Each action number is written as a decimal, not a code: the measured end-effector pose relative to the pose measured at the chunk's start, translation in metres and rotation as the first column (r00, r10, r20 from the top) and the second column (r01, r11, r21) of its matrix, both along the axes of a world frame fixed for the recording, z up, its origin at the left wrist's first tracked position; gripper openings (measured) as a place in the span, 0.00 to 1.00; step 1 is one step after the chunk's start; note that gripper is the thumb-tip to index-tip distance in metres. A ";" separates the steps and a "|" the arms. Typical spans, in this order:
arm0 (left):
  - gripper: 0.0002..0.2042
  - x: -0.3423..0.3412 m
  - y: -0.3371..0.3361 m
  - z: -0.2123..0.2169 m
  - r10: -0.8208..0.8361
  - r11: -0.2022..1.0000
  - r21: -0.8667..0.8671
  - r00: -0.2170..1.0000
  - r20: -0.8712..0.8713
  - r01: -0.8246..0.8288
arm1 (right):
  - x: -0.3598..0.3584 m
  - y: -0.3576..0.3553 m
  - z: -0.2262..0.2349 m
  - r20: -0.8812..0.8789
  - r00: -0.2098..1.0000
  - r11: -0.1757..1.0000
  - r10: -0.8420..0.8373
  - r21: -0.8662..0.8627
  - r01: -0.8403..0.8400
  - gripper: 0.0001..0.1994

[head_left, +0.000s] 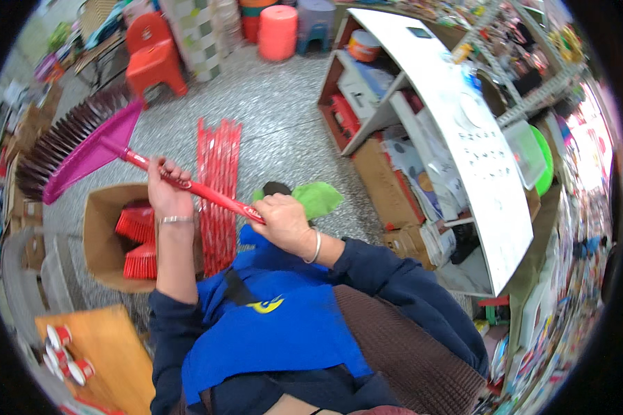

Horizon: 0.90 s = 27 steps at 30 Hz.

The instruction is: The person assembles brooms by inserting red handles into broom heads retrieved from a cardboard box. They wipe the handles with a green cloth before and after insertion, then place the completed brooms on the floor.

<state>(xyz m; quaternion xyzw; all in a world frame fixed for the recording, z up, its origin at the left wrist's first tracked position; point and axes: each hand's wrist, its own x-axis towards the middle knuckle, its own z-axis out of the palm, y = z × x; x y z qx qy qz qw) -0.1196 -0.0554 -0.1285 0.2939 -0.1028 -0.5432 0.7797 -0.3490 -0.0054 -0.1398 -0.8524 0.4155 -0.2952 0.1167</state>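
Broom (pixel 76 149) held in both hands above the floor, head up and to the person's left, handle running down toward the chest. Head is magenta plastic with dark bristles fanned along its far edge; the red handle (pixel 194 187) joins it at the lower corner.

Left hand (pixel 167 196): grip wrapped shut around the handle partway along, nearer the head; bracelet on the wrist. Right hand (pixel 282 220): grip closed around the handle's lower end, fingers curled over it; bangle on the wrist. The two hands sit apart on the same stick.

Below the left forearm, an open cardboard box (pixel 104 235) stands on the floor, with red broom heads (pixel 137 242) stacked inside (count not clear). Just beside the box, a bundle of red sticks (pixel 218 187) lies flat on the speckled floor, passing under the held handle. A green cloth (pixel 318 198) lies near the right hand.

To the right, a white counter (pixel 464 159) with shelves beneath. Red plastic stool (pixel 154 59) far left, well apart.
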 end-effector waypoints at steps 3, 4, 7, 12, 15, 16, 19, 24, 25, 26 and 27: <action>0.13 0.026 0.007 0.016 0.052 0.999 0.009 0.998 -0.022 -0.052 | 0.011 0.014 -0.002 0.016 0.998 0.996 0.052 -0.071 -0.051 0.15; 0.13 0.036 0.008 0.022 -0.015 0.999 -0.046 0.997 -0.073 0.011 | 0.011 0.015 -0.007 0.003 0.997 0.994 0.078 -0.077 -0.078 0.16; 0.14 0.077 0.009 0.048 0.108 0.985 -0.137 0.993 0.039 -0.102 | -0.017 0.010 -0.029 -0.026 0.981 0.981 0.194 -0.005 -0.194 0.15; 0.14 0.149 0.026 0.083 0.158 0.962 -0.233 0.986 0.053 -0.141 | -0.121 -0.011 -0.075 -0.307 0.947 0.995 -0.091 -0.076 0.071 0.07; 0.15 0.165 0.026 0.074 0.177 0.974 -0.157 0.980 0.085 -0.163 | -0.168 -0.001 -0.097 -0.531 0.830 0.981 -0.172 -0.019 0.191 0.06; 0.15 0.168 0.024 0.071 0.150 0.986 -0.081 0.987 0.054 -0.145 | -0.179 0.003 -0.101 -0.518 0.833 0.979 -0.192 -0.039 0.202 0.06; 0.15 0.179 0.017 0.063 0.243 0.970 -0.050 0.961 0.133 -0.239 | -0.209 0.015 -0.109 -0.495 0.817 0.950 -0.297 -0.066 0.306 0.07; 0.15 0.209 0.012 0.068 0.170 0.981 -0.116 0.980 0.102 -0.158 | -0.306 0.042 -0.125 -0.677 0.665 0.772 -0.315 0.224 0.594 0.15; 0.15 0.215 0.011 0.070 0.187 0.975 -0.146 0.976 0.108 -0.170 | -0.326 0.051 -0.127 -0.663 0.687 0.694 -0.297 0.344 0.632 0.18; 0.16 0.219 0.011 0.073 0.191 0.972 -0.149 0.979 0.066 -0.179 | -0.341 0.060 -0.126 -0.643 0.701 0.595 -0.307 0.446 0.669 0.22; 0.16 0.221 0.011 0.072 0.208 0.968 -0.154 0.977 0.039 -0.200 | -0.344 0.065 -0.130 -0.635 0.619 0.431 -0.462 0.449 0.783 0.23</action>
